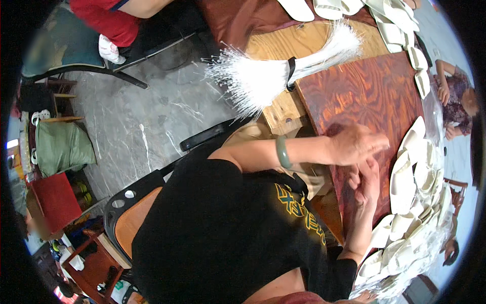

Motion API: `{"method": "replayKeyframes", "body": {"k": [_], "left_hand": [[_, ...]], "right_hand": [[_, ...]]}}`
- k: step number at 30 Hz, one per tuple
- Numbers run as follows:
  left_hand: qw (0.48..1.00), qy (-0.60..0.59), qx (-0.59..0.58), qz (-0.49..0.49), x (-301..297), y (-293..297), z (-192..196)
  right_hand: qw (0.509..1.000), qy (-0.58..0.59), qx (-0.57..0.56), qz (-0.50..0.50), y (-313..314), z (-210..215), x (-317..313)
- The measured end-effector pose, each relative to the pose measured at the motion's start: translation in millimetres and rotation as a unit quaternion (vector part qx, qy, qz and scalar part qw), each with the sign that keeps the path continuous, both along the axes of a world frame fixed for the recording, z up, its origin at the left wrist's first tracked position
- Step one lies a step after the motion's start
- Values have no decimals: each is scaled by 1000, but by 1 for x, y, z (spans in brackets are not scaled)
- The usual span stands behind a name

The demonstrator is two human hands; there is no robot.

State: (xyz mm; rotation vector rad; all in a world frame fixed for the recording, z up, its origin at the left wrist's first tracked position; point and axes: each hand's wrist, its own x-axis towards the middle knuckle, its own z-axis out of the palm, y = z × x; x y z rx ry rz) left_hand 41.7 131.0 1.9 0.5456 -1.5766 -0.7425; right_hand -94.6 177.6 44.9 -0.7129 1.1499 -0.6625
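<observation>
Above the reddish-brown, wood-grained desk point(372, 96), the bare left hand point(357, 144) and bare right hand point(367, 180) meet, fingers bent; I can't tell whether either grip holds anything. Cream slipper-shaped pieces point(402, 185) lie nearby.

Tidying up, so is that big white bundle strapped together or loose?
Strapped: a black band cinches the white bundle, whose ends fan out either side.

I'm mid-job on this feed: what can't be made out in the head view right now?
Head view, hidden: anything between the left hand and right hand; the overlapping hands cover it.
Head view, cut off: the white slipper at the top, by the picture's edge.
Head view, too small: whether the co-worker near the right rim holds anything.
</observation>
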Motion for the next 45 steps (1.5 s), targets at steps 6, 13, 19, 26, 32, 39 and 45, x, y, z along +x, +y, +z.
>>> {"method": "replayKeyframes", "body": {"k": [6,13,19,26,32,39,45], "left_hand": [[995,42,30,80,47,-18,-1],[836,250,448,-195,70,-12,29],[809,318,438,-230,78,-25,14],[923,92,345,-141,54,-16,8],[864,-400,9,306,122,-5,-7],[825,-515,166,163,167,-21,-14],[814,-533,146,180,176,-47,-36]], "right_hand": [[991,-127,-50,-10,-23,-2,58],[975,-197,-95,28,-41,-25,47],[978,-183,-92,-41,-45,-10,55],[977,-203,-69,-1,-39,-26,52],[975,-221,-22,-23,-43,-33,33],[970,-236,-62,16,-43,-42,36],[968,-218,-117,32,-42,-43,42]]}}
